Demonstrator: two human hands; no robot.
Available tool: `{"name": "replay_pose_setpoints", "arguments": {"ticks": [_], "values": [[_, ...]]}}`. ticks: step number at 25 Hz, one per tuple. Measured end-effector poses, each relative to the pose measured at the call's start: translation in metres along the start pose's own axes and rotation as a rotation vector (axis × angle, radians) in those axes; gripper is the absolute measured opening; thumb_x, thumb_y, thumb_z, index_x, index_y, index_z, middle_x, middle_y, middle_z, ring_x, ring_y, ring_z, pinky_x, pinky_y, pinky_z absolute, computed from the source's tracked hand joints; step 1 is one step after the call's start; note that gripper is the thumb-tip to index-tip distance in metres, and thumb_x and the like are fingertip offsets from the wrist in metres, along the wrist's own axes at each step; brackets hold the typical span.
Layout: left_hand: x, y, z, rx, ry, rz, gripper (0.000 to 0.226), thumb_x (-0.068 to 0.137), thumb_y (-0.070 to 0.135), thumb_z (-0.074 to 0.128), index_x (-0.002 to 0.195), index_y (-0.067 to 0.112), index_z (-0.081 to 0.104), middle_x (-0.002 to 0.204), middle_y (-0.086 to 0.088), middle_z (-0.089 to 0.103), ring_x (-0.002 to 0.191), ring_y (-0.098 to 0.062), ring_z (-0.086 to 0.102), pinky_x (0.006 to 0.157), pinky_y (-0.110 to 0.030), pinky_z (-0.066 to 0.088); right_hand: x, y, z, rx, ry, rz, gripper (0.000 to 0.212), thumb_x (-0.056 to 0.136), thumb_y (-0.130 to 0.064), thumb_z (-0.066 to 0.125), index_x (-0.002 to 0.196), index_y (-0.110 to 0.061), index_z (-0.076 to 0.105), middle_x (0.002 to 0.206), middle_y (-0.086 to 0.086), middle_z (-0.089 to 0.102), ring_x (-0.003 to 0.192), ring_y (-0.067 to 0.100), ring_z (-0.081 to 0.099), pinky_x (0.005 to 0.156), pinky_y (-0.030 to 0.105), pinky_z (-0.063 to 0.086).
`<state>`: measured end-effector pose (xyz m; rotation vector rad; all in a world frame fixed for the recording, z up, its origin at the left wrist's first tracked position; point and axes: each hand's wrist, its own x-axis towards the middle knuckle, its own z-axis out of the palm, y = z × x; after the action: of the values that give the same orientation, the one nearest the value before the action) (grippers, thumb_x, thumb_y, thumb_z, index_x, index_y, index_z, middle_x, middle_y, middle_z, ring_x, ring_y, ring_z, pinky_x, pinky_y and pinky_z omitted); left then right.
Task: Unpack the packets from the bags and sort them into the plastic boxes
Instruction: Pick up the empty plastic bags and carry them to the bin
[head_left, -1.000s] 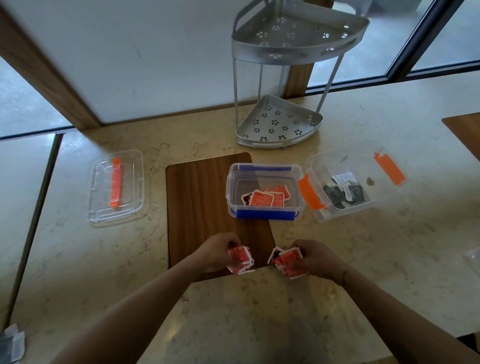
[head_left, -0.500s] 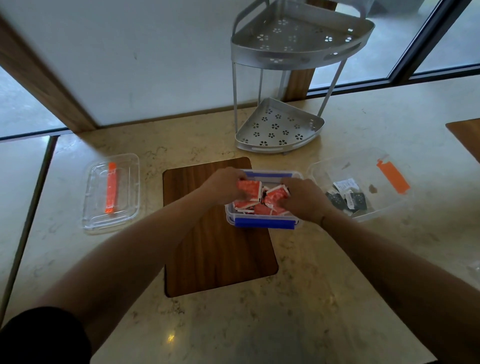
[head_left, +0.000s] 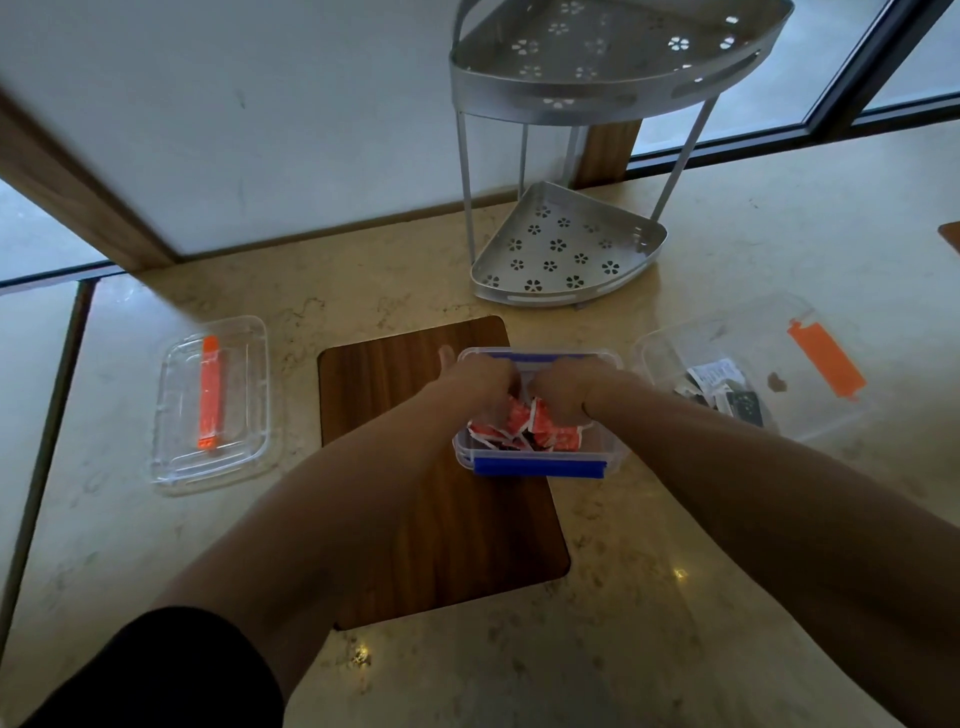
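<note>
A clear plastic box with blue clips (head_left: 537, 466) stands on the right edge of a wooden board (head_left: 389, 374). Red packets (head_left: 563, 436) lie piled inside it. Both my hands reach down into this box, side by side. My left hand (head_left: 480, 382) has its fingers curled around red packets at the box's middle. My right hand (head_left: 563, 387) grips more red packets just beside it. To the right sits a second clear box with an orange clip (head_left: 826, 364), holding a few black and white packets (head_left: 737, 400). No bag is in view.
A clear lid with an orange clip (head_left: 249, 395) lies on the marble counter at the left. A two-tier metal corner rack (head_left: 566, 249) stands behind the boxes against the wall. Windows run along the far right.
Both hands carried handfuls of red packets from the board's near edge forward, and now they are lowered into the blue-clip box.
</note>
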<state>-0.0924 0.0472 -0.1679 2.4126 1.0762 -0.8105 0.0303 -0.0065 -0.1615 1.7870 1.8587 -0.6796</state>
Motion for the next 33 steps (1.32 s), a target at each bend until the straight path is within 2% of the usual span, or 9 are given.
{"name": "replay_pose_setpoints", "arguments": {"ticks": [4,7,13,18,21,24,27,29,33], "values": [[-0.003,0.0,0.005,0.053,0.107,-0.007,0.029,0.089,0.034,0.062,0.117,0.03,0.062,0.115,0.001,0.062,0.125,-0.026,0.044,0.111,-0.059,0.011,0.005,0.002,0.008,-0.032,0.09,0.005,0.026,0.089,-0.024,0.059,0.114,-0.019,0.062,0.101,0.003,0.067,0.092,0.021,0.062,0.082,0.035,0.051],[-0.007,-0.005,0.012,0.053,0.191,0.016,0.037,0.087,0.036,0.063,0.124,0.033,0.056,0.126,0.002,0.058,0.127,-0.026,0.043,0.109,-0.057,0.016,0.001,0.003,0.01,-0.077,0.193,0.0,0.022,0.09,-0.024,0.055,0.111,-0.02,0.063,0.1,0.004,0.067,0.091,0.022,0.063,0.081,0.038,0.052],[-0.04,-0.005,0.006,0.004,0.305,0.019,0.044,0.088,0.038,0.06,0.13,0.03,0.052,0.129,-0.002,0.055,0.125,-0.026,0.045,0.107,-0.052,0.028,-0.032,-0.001,0.0,0.033,0.317,-0.013,0.026,0.09,-0.031,0.055,0.113,-0.019,0.06,0.109,0.004,0.063,0.099,0.022,0.058,0.083,0.038,0.049],[-0.082,-0.006,0.002,-0.17,0.459,0.043,0.052,0.08,0.049,0.064,0.128,0.033,0.051,0.13,0.003,0.054,0.123,-0.022,0.047,0.104,-0.049,0.034,-0.095,-0.002,-0.009,0.208,0.47,0.021,0.048,0.09,-0.046,0.054,0.13,-0.021,0.051,0.129,0.005,0.055,0.118,0.023,0.05,0.095,0.041,0.043],[-0.116,-0.005,-0.003,-0.222,0.547,0.063,0.06,0.069,0.068,0.061,0.12,0.04,0.049,0.128,0.009,0.055,0.121,-0.019,0.048,0.103,-0.053,0.038,-0.138,-0.001,-0.009,0.233,0.601,0.048,0.06,0.089,-0.052,0.053,0.14,-0.022,0.04,0.145,0.003,0.046,0.132,0.022,0.041,0.105,0.044,0.037],[-0.155,0.002,-0.009,-0.213,0.653,0.069,0.076,0.068,0.078,0.056,0.133,0.042,0.041,0.145,0.008,0.045,0.134,-0.02,0.038,0.109,-0.056,0.031,-0.182,0.003,-0.009,0.254,0.717,0.052,0.065,0.088,-0.055,0.053,0.143,-0.024,0.036,0.15,0.003,0.04,0.136,0.021,0.038,0.108,0.046,0.037],[-0.203,0.022,-0.02,-0.309,0.757,0.087,0.08,0.073,0.064,0.068,0.141,0.036,0.038,0.153,0.006,0.034,0.142,-0.02,0.026,0.114,-0.049,0.018,-0.228,0.011,-0.013,0.265,0.796,0.047,0.069,0.087,-0.059,0.053,0.145,-0.026,0.033,0.153,0.001,0.036,0.139,0.02,0.035,0.109,0.045,0.036],[-0.236,0.042,-0.024,-0.332,0.843,0.118,0.08,0.074,0.061,0.07,0.142,0.036,0.038,0.154,0.004,0.034,0.142,-0.02,0.026,0.114,-0.047,0.02,-0.263,0.021,-0.012,0.291,0.863,0.036,0.069,0.087,-0.058,0.054,0.145,-0.027,0.034,0.153,-0.001,0.036,0.139,0.019,0.034,0.109,0.042,0.035],[-0.3,0.092,-0.029,-0.381,0.996,0.159,0.085,0.067,0.071,0.062,0.141,0.036,0.039,0.152,0.005,0.038,0.14,-0.016,0.03,0.113,-0.05,0.028,-0.342,0.05,-0.006,0.337,1.015,0.0,0.071,0.082,-0.063,0.051,0.144,-0.032,0.035,0.152,-0.004,0.038,0.139,0.017,0.034,0.109,0.04,0.035]]}}
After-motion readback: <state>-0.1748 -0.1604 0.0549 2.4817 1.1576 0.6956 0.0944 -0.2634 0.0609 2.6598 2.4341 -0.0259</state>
